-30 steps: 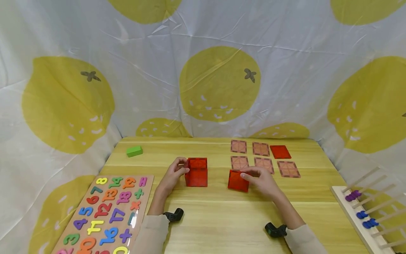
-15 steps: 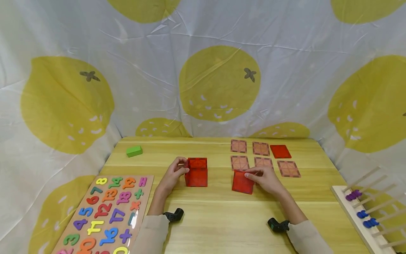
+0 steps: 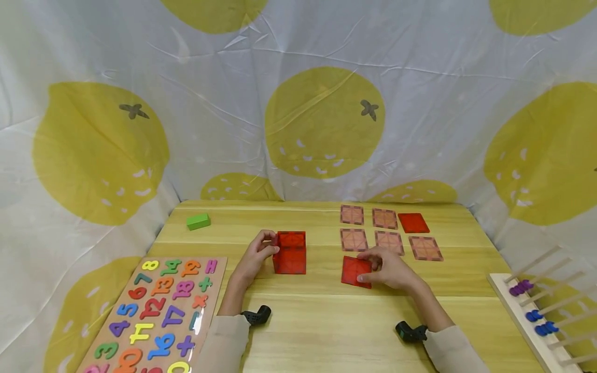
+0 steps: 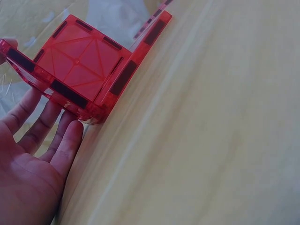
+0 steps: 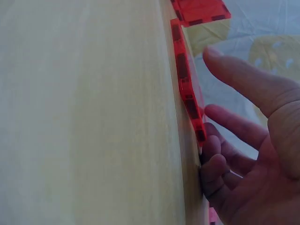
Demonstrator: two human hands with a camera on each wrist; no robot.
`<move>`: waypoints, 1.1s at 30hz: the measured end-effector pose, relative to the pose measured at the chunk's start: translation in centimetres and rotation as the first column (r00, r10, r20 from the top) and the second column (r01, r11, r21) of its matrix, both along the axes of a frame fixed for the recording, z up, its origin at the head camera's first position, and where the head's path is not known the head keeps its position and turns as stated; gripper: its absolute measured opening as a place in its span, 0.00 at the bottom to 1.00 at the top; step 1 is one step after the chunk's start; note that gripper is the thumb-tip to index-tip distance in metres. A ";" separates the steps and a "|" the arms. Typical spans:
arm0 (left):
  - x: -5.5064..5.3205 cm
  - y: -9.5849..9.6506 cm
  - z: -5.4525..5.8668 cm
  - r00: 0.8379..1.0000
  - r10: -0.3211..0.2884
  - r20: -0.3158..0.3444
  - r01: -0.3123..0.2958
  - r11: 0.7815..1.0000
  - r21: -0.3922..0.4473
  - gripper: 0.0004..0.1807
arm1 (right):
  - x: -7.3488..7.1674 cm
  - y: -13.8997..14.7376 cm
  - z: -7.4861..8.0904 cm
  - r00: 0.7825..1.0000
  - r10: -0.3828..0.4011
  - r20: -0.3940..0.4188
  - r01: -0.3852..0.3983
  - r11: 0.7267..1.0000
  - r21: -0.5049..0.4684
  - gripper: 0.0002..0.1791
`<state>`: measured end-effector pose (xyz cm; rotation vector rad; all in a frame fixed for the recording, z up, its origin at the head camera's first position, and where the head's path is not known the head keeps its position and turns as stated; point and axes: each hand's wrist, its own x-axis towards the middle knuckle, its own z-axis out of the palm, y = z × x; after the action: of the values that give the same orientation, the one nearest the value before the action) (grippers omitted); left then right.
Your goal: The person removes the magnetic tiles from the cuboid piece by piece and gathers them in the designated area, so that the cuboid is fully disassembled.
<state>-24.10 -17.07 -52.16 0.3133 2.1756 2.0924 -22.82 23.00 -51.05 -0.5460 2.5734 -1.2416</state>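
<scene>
My left hand [image 3: 254, 256] holds the left wall of a red magnetic-tile box [image 3: 292, 260], made of clear red squares standing on the table. In the left wrist view, the fingers [image 4: 44, 119] lie against that wall's outside, with a fingertip at its top edge. To the right, my right hand [image 3: 389, 268] is at a separate red magnetic tile [image 3: 351, 268]. Edge-on in the right wrist view, this red piece [image 5: 182, 65] bends midway, like two joined tiles, one end tilted up. The right fingers [image 5: 213, 140] touch the raised end; the thumb hovers apart.
Several pale tile outlines [image 3: 354, 240] lie behind the right hand, with a red tile [image 3: 413, 223] at the back right. A number board [image 3: 158, 311] fills the front left. A green block [image 3: 198, 221] sits back left, and a pegged wooden rack [image 3: 527, 316] stands at the right edge.
The right hand has moved slightly right with its red tile, which has turned and lowered towards the table. Its thumb has come away from the tile's top edge. The left hand has stayed put.
</scene>
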 end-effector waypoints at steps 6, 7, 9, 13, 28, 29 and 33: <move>0.0 0.0 -0.1 1.000 -0.001 0.004 0.001 1.000 0.005 0.19 | 0.2 -0.1 0.1 0.998 0.064 -0.029 -0.063 0.997 0.034 0.31; 0.0 0.0 -0.1 1.000 0.001 0.004 -0.001 1.000 0.008 0.19 | 0.3 -0.1 0.0 0.997 0.068 -0.030 -0.067 0.997 0.033 0.31; 0.0 0.0 -0.1 1.000 0.002 0.004 -0.002 1.000 0.012 0.19 | 0.3 -0.2 0.1 0.997 0.072 -0.033 -0.071 0.997 0.030 0.31; 0.0 0.0 -0.1 1.000 0.002 0.003 -0.002 1.000 0.015 0.19 | 0.3 -0.1 0.2 0.995 0.090 -0.051 -0.089 0.996 0.028 0.33; 0.0 -0.1 -0.3 1.000 0.006 0.012 -0.006 1.000 0.012 0.19 | -0.4 -1.1 1.7 0.988 -0.071 -0.134 0.065 0.997 -0.051 0.27; 0.1 -0.1 -0.3 1.000 0.006 0.013 -0.006 1.000 0.013 0.19 | -0.5 -1.2 1.7 0.986 -0.076 -0.149 0.067 0.996 -0.059 0.27; 0.1 -0.1 -0.1 1.000 0.012 0.020 -0.012 1.000 0.010 0.19 | -1.1 -2.0 1.9 0.983 -0.068 -0.168 0.053 0.994 -0.091 0.29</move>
<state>-24.03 -17.20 -52.31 0.2807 2.1615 2.1046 -23.92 21.04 -49.13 -0.6217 2.7053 -1.3879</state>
